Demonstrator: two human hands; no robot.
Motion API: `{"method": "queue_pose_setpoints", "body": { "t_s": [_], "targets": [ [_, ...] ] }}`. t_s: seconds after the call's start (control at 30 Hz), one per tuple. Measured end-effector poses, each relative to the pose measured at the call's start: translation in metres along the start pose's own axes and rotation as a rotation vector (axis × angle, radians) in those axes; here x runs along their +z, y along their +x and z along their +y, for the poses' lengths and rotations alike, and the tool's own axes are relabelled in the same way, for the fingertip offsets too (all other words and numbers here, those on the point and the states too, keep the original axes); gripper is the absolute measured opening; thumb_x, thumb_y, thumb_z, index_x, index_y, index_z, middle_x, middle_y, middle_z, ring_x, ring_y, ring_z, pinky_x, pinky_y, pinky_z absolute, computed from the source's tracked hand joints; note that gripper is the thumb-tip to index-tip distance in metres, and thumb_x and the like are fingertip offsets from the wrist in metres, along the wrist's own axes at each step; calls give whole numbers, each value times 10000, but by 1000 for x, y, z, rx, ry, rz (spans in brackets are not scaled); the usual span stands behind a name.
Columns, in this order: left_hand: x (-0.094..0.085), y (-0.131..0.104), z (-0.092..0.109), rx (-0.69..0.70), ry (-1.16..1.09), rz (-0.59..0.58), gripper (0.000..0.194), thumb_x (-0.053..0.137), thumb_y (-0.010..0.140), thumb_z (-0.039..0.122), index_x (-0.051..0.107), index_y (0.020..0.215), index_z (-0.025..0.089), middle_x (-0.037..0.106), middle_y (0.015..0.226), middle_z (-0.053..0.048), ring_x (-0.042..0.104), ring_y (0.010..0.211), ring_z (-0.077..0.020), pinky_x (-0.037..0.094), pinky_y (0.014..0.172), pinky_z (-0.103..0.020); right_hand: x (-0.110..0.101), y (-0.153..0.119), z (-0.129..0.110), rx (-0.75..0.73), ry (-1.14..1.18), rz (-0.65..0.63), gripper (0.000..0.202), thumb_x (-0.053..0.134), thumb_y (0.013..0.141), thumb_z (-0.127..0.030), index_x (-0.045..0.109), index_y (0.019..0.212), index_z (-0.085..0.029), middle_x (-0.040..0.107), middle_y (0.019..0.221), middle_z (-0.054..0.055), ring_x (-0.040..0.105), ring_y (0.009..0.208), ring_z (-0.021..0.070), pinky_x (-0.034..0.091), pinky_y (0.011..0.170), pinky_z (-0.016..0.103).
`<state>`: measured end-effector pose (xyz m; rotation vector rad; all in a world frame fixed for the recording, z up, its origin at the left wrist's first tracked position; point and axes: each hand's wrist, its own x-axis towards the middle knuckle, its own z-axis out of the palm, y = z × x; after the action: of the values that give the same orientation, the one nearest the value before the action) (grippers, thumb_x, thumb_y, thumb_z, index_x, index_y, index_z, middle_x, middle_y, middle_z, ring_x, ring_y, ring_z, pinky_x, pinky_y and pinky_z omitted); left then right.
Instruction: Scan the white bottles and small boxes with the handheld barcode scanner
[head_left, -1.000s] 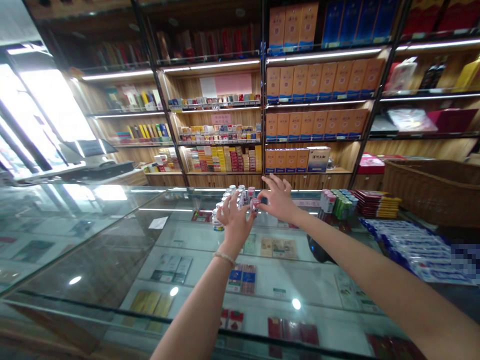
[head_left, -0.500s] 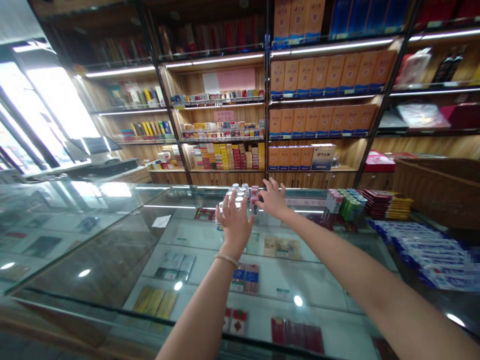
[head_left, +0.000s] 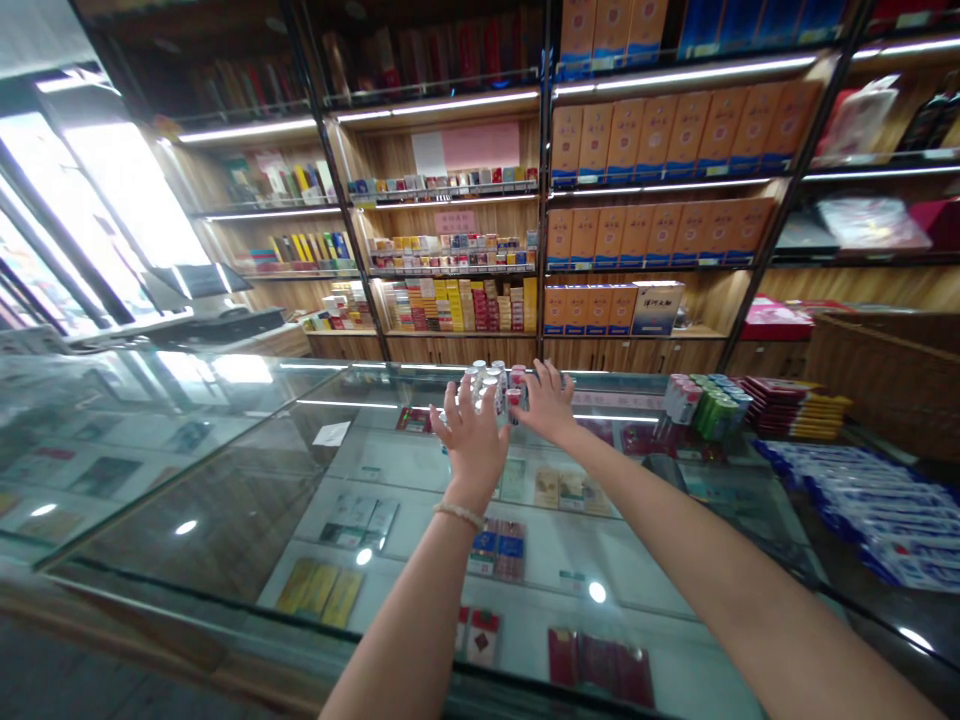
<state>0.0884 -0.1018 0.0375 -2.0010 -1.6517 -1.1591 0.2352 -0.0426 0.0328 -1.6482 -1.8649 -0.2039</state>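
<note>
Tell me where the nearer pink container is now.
In the head view, the nearer pink container is near the centre on the glass counter, between your left hand and right hand, right of the white-capped bottles.

Window (head_left: pixel 135 190) blown out; glare spots on glass counter (head_left: pixel 247 540); edges stretched.

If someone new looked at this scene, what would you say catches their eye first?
Probably the bare left hand and right hand, stretched over the glass counter beside white-topped containers. Behind, rows of orange boxes fill shelves at upper right, while the window glares white at far left.
</note>
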Motion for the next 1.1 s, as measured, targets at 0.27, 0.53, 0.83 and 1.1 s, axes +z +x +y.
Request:
{"method": "queue_pose_setpoints", "body": {
  "t_s": [0.27,0.53,0.83,1.1],
  "targets": [
    [3,1,-3,-16,32,13,629,773,778,236,608,1384,279,394,1651,-135,269,1545,-414,64,1259,-680,20,-16,6,-25,10,19,606,656,811,-325,501,1392,-253,240,1698,177,203,1562,346,173,1209,629],
    [2,1,-2,-14,149,4,586,744,813,267,612,1384,256,414,1633,-150,312,1525,-403,126,1242,-684,38,-15,11,-42,-7,69,588,697,801,-294,527,1364,-265,258,1680,177,237,1543,354,201,1194,633],
    [0,1,0,-29,153,-32,606,743,811,274,607,1401,260,399,1644,-148,304,1525,-409,169,1229,-683,43,-4,7,44,-8,47,529,621,839,-267,535,1361,-273,262,1684,159,253,1538,332,220,1189,611],
    [-1,2,2,-30,158,-52,608,742,822,302,598,1413,280,405,1645,-136,317,1520,-395,197,1222,-681,56,5,16,38,-44,74,597,618,842,-265,505,1427,-288,246,1693,157,219,1551,334,197,1192,616]
  ]
}}
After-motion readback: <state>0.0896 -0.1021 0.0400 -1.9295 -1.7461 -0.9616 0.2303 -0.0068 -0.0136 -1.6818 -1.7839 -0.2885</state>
